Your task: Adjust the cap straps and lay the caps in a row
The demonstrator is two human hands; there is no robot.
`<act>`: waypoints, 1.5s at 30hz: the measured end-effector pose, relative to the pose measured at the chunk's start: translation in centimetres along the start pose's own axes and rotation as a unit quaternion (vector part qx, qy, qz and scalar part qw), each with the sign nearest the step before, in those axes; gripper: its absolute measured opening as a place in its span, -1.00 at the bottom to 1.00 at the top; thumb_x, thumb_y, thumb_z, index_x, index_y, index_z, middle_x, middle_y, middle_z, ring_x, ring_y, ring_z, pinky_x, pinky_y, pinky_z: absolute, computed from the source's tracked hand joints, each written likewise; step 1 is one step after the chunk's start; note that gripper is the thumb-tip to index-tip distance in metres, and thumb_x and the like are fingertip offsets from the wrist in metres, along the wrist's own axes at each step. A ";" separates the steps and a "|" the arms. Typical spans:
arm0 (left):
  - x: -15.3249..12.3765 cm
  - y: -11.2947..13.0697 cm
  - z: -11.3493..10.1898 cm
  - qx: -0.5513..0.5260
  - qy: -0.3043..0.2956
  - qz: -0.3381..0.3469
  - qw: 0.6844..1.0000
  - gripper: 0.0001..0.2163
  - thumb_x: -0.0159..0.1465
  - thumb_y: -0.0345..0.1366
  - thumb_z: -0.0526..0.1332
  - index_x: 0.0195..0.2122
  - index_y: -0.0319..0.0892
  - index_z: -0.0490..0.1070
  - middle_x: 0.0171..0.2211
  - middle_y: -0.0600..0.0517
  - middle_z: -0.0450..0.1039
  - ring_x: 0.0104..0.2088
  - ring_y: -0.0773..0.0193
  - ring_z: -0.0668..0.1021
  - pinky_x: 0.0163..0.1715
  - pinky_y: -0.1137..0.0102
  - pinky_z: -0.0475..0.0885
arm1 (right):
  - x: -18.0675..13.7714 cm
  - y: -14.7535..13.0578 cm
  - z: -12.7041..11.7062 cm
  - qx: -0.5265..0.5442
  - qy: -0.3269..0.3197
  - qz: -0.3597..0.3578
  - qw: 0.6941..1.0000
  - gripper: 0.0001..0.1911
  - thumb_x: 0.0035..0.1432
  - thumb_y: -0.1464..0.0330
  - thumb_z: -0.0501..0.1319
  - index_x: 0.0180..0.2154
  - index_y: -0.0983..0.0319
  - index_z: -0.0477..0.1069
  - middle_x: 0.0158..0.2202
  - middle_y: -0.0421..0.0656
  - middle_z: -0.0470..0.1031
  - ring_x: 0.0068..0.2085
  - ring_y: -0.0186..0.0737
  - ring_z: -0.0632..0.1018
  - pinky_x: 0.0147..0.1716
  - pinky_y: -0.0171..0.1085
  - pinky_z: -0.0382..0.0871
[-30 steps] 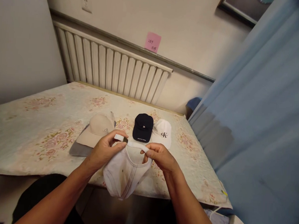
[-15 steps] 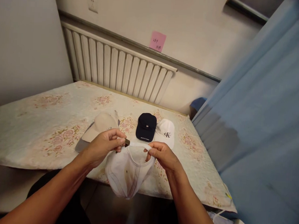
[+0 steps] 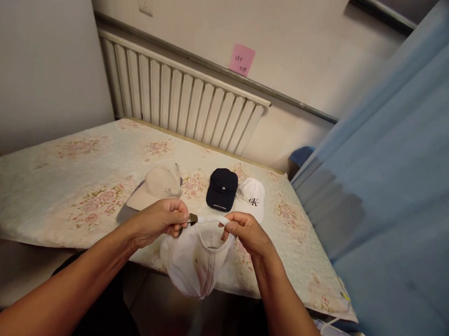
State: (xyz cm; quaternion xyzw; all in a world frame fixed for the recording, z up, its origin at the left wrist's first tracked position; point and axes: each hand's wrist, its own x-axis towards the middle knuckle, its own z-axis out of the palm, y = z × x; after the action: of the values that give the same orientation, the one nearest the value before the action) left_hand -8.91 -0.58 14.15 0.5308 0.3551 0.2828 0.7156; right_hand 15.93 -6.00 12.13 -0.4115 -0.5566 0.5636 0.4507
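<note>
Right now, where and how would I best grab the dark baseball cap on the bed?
Probably by the visor, pinched from your near side: the dark baseball cap sits crown up, visor pointing toward you. Avoid its right side, where the white CK baseball cap sits close. Your left hand and right hand hold the strap of another white baseball cap, so free one first.

Beyond the right fingers [image 3: 240,221], a white cloth cap [image 3: 251,189] reads "CK"; writing on the black cloth cap [image 3: 223,180] and square pink paper [image 3: 242,60] is unclear.
</note>
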 end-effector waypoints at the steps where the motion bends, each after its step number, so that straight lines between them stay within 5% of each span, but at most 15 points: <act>1: 0.0 -0.1 -0.1 -0.012 -0.006 -0.006 1.000 -0.82 0.03 -0.27 0.33 -0.51 -0.22 0.34 -0.53 0.10 0.43 -0.61 0.49 0.37 -0.55 0.51 0.29 | 0.0 0.0 0.0 0.000 0.000 0.002 1.000 -0.81 0.06 0.28 0.31 -0.34 0.29 0.50 -0.53 -0.21 0.52 -0.47 -0.32 0.49 -0.36 -0.32 0.30; 16: -0.3 0.5 1.4 -0.104 0.017 -0.005 0.994 -0.77 0.05 -0.33 0.34 -0.49 -0.20 0.24 -0.45 0.02 0.51 -0.35 0.26 0.61 -0.26 0.38 0.48 | 0.0 0.0 -0.1 -0.021 -0.003 0.025 0.999 -0.76 0.03 0.21 0.32 -0.38 0.28 0.49 -0.52 -0.20 0.51 -0.48 -0.31 0.48 -0.38 -0.32 0.30; 31: -0.3 -0.3 1.2 -0.168 -0.056 0.030 0.984 -0.82 0.10 -0.37 0.32 -0.48 -0.22 0.28 -0.23 -0.09 0.55 -0.12 0.10 0.59 0.04 0.18 0.40 | 0.2 -0.2 -0.3 -0.034 -0.002 0.025 0.999 -0.75 0.04 0.21 0.32 -0.36 0.28 0.49 -0.54 -0.21 0.49 -0.50 -0.34 0.45 -0.43 -0.35 0.24; 45: 0.2 -1.3 0.5 0.034 -0.009 0.050 0.998 -0.85 0.10 -0.29 0.23 -0.50 -0.18 0.25 -0.24 -0.02 0.49 -0.26 0.26 0.50 -0.22 0.36 0.35 | 0.4 0.2 -0.6 -0.036 0.014 0.041 0.998 -0.81 -0.01 0.27 0.32 -0.40 0.27 0.49 -0.57 -0.24 0.48 -0.52 -0.35 0.45 -0.45 -0.36 0.27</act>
State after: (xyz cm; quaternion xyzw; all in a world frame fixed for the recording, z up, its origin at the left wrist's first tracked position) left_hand -8.38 -1.08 12.96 0.5746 0.3312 0.3017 0.6849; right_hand 16.44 -5.42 11.92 -0.4576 -0.5531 0.5553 0.4198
